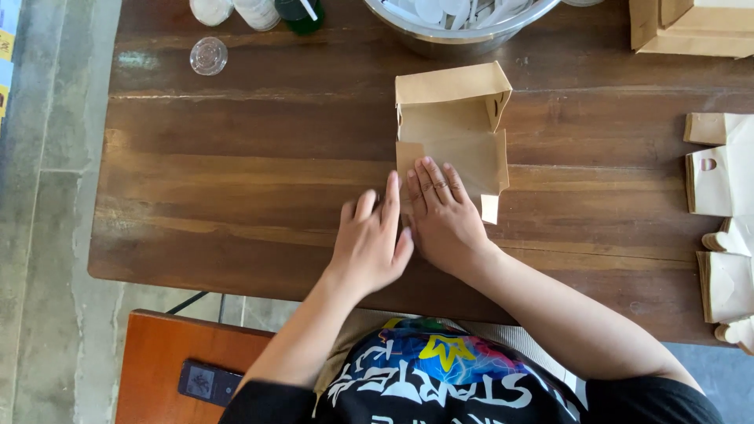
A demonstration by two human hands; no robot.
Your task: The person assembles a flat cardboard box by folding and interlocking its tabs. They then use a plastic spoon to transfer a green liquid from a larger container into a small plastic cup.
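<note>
A brown paper bag (452, 126) lies partly unfolded on the dark wooden table (236, 173), its far end standing up as a box-shaped flap. My right hand (444, 216) rests flat on the bag's near end, fingers together and pointing away from me. My left hand (371, 239) sits just left of it, its index finger stretched along the bag's left edge and the other fingers curled. Neither hand grips anything; both press down on the paper.
A metal bowl (459, 27) of white lids stands at the far edge, with plastic cups (208, 55) and a green bottle (298, 14) to its left. Folded paper bags (722, 228) lie at the right edge, a cardboard box (691, 27) far right. A phone (208, 382) lies on an orange stool.
</note>
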